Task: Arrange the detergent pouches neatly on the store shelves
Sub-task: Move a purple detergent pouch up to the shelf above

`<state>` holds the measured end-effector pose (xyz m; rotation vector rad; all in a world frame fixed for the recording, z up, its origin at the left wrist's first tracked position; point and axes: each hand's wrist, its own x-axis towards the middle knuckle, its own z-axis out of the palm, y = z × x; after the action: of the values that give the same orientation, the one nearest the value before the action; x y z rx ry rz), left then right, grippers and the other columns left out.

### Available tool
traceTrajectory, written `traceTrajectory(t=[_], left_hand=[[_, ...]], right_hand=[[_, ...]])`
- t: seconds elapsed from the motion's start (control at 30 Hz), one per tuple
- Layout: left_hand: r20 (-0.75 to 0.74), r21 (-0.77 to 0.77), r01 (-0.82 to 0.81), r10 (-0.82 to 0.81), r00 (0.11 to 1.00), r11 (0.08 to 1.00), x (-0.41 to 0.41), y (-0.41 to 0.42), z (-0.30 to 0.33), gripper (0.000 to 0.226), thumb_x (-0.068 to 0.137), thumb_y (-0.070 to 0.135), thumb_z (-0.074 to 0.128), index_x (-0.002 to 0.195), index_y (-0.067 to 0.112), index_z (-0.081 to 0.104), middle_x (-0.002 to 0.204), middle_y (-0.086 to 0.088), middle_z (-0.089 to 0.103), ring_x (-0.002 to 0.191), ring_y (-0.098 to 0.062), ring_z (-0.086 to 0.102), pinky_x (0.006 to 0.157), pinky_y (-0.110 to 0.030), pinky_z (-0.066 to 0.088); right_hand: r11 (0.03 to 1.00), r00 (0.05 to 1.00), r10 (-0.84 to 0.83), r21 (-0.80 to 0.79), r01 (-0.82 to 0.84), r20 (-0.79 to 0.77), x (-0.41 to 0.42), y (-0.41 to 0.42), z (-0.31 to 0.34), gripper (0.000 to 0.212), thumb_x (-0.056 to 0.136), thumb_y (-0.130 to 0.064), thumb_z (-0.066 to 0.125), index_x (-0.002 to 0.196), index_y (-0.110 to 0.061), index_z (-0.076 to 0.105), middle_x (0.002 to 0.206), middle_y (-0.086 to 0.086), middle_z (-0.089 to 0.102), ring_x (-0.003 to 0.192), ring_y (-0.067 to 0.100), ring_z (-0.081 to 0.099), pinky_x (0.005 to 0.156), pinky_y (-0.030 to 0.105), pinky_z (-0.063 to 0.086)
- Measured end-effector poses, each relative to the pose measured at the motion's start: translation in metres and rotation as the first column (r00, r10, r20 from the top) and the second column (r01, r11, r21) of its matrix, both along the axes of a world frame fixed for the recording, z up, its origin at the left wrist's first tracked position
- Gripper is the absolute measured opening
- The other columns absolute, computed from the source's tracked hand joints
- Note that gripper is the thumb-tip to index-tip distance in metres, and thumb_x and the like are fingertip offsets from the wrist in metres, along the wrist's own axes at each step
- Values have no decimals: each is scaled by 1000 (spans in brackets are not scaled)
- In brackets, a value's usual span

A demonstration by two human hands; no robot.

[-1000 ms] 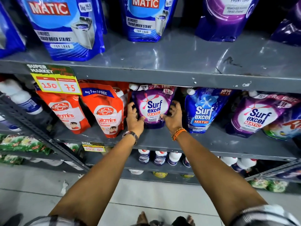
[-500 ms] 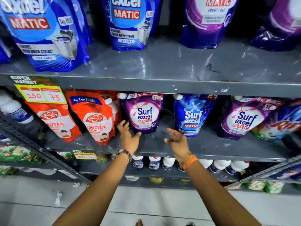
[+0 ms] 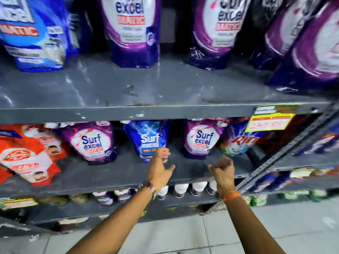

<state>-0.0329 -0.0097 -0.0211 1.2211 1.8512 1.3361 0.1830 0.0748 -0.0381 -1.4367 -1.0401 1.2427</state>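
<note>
On the middle grey shelf point(image 3: 110, 176) stand a purple Surf Excel pouch point(image 3: 91, 142), a blue Surf Excel pouch point(image 3: 146, 136) and a second purple Surf Excel pouch point(image 3: 200, 138). My left hand point(image 3: 159, 169) is open, its fingertips just in front of the blue pouch's lower edge. My right hand point(image 3: 222, 171) hovers open over the shelf's front, below the second purple pouch, holding nothing. The view is blurred by motion.
A Rin pouch point(image 3: 238, 142) leans at the right beside a yellow price tag point(image 3: 269, 121). Orange Lifebuoy pouches point(image 3: 23, 156) fill the left. Large blue point(image 3: 34, 33) and purple pouches point(image 3: 132, 30) stand on the upper shelf point(image 3: 146, 88). Bottles point(image 3: 180, 189) line the shelf below.
Both hands let go of the first purple pouch and moved right, toward the blue and second purple pouches. The view swung right and up.
</note>
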Motion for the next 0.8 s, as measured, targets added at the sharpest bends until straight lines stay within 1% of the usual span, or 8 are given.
traceTrajectory(t=[0.1, 0.17, 0.23, 0.33, 0.43, 0.53, 0.67, 0.8], left_hand=[[-74, -133, 129, -140, 987, 983, 30, 39, 5, 93, 60, 14, 88, 139, 9, 39, 140, -5, 44, 127, -25, 51, 108, -44, 44], [-106, -183, 121, -142, 984, 976, 41, 62, 10, 116, 54, 19, 92, 147, 10, 24, 148, -8, 39, 133, -22, 45, 113, -40, 40], [-113, -175, 123, -144, 983, 977, 48, 77, 18, 119, 49, 22, 92, 143, 10, 22, 144, -8, 44, 129, -19, 46, 112, -39, 41], [-80, -175, 123, -139, 987, 977, 57, 92, 23, 113, 57, 12, 92, 144, 3, 21, 135, -1, 47, 119, -8, 40, 104, -23, 35], [-29, -132, 66, -70, 997, 989, 61, 96, 18, 108, 59, 8, 90, 146, 7, 25, 140, -9, 52, 119, -9, 43, 107, -31, 40], [-19, -131, 25, -28, 999, 991, 61, 91, 13, 111, 59, 9, 91, 149, 10, 26, 143, -10, 53, 119, -9, 45, 104, -27, 38], [-25, -110, 21, -23, 999, 994, 59, 68, 7, 109, 61, 9, 90, 150, 12, 27, 142, -8, 54, 121, -9, 46, 107, -29, 39], [7, -103, 44, -43, 999, 994, 43, 31, -1, 113, 61, 13, 91, 151, 17, 25, 145, -5, 50, 130, -15, 46, 112, -37, 39]], right_hand=[[981, 980, 190, 22, -192, 65, 11, 29, 11, 84, 76, 12, 74, 145, -12, 34, 135, 8, 51, 123, 27, 56, 93, 28, 55], [954, 956, 291, 59, -293, 43, 14, 46, 16, 99, 65, -6, 81, 149, -18, 29, 153, 9, 39, 139, 29, 43, 104, 40, 51], [921, 928, 372, 113, -374, 33, 17, 59, 22, 99, 66, -5, 81, 147, -22, 27, 157, 15, 37, 143, 32, 40, 111, 52, 44], [874, 877, 478, 75, -480, 47, 17, 80, 29, 91, 78, 19, 70, 151, -13, 25, 152, 16, 45, 141, 33, 45, 114, 53, 42], [829, 832, 548, 78, -554, 79, 17, 88, 30, 77, 79, 17, 69, 145, -8, 38, 145, 20, 53, 137, 37, 50, 112, 57, 43], [829, 834, 541, 100, -550, 105, 18, 83, 30, 66, 81, 18, 67, 139, -3, 44, 134, 17, 60, 131, 36, 56, 108, 53, 48], [843, 855, 511, 140, -519, 91, 14, 55, 35, 55, 82, 14, 70, 128, -7, 51, 120, 8, 68, 110, 10, 67, 99, 38, 57], [849, 864, 499, 164, -502, 64, 3, 18, 34, 51, 81, 16, 70, 123, -6, 54, 113, 7, 69, 97, -1, 70, 80, 20, 59]])
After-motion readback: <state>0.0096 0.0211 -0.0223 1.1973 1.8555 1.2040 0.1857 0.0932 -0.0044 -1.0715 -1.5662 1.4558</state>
